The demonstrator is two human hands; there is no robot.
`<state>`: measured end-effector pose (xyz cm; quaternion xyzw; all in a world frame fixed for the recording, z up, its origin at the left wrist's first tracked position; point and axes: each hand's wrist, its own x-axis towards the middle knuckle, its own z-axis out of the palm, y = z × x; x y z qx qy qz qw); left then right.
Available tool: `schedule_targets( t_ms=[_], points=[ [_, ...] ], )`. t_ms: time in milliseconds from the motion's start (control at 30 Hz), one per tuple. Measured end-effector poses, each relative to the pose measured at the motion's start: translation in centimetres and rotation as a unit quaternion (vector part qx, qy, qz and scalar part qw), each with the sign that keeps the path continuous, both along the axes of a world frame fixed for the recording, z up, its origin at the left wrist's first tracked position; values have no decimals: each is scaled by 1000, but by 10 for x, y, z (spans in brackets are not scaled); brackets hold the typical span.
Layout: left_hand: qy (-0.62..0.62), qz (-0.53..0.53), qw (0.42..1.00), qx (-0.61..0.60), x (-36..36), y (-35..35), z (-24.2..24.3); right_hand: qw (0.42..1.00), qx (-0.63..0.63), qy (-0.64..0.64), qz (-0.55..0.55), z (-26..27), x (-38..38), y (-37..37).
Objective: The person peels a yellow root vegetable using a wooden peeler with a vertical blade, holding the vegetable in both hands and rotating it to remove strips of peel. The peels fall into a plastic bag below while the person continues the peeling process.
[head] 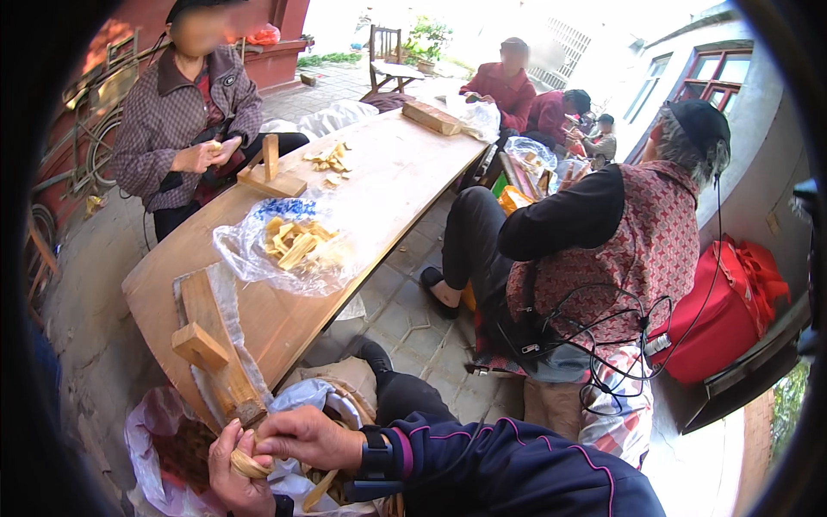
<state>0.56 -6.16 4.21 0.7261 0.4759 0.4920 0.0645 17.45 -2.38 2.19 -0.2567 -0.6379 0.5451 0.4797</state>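
Note:
A small roll of pale yellow plant fibre (pixel 251 464), perhaps husk or straw, is held between my two hands near the bottom of the view. My left hand (pixel 236 475) grips it from below. The fingers of my right hand (pixel 303 438) pinch its upper end. Just beyond my hands, a wooden block with an upright peg (pixel 223 352) lies on a grey cloth at the table's near end. Farther along the wooden table (pixel 375 187) is a clear plastic bag (pixel 242 242) holding flat yellow strips (pixel 297 242).
Open plastic bags (pixel 145 439) with material sit below my hands. A second pegged block (pixel 274 181) and loose strips (pixel 328 157) lie on the table, with a wooden block (pixel 431 118) at its far end. Several people sit around, one (pixel 601 239) close at the right beside a red bag (pixel 704 316).

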Motion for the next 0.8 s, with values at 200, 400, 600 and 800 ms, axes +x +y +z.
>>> schedule_targets(
  t_ms=[200, 400, 600, 800],
  points=[
    [9, -68, 987, -146, -3, -1, 4, 955, 200, -217, 1, -1, 4, -2],
    [162, -104, 981, -38, -4, 2, 11, 951, 148, -272, -24, -2, -3, -8],
    [-20, -130, 990, -49, -12, -4, 15, 993, -25, -48, 104, -8, -10, 0],
    [-381, -83, 919, -56, -28, 0, 11, 921, -269, 80, 272, -24, -9, 0]
  ],
)
